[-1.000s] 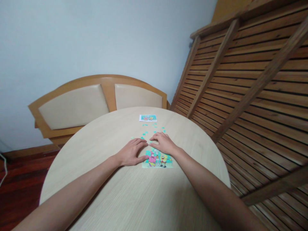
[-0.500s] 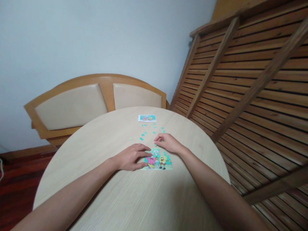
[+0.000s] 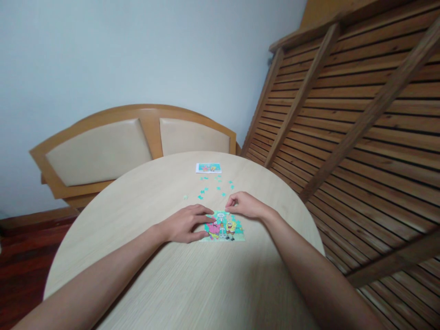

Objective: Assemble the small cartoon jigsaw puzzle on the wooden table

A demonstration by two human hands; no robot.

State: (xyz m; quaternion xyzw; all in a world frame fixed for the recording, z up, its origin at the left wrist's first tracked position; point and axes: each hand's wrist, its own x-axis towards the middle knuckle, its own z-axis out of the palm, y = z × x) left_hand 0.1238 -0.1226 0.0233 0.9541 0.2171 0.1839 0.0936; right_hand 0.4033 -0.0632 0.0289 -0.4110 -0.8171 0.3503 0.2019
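Observation:
A partly assembled jigsaw puzzle with cartoon figures on a turquoise ground lies on the table in front of me. My left hand rests over its left side, fingers spread and lying on it. At the puzzle's upper edge, my right hand has thumb and fingertips pinched together on a small puzzle piece, which the fingers almost wholly cover. Beyond both hands lie several loose turquoise pieces. A paler piece sits apart to the left.
A picture card showing the same cartoon figures lies toward the far edge of the round wooden table. Behind it stands a padded wooden headboard against the wall. Slatted wooden panels lean on the right.
My right hand has moved slightly right and down to the puzzle's top edge, and the pinched piece is now hidden. A loose turquoise piece now shows beyond it. The left hand stays in place.

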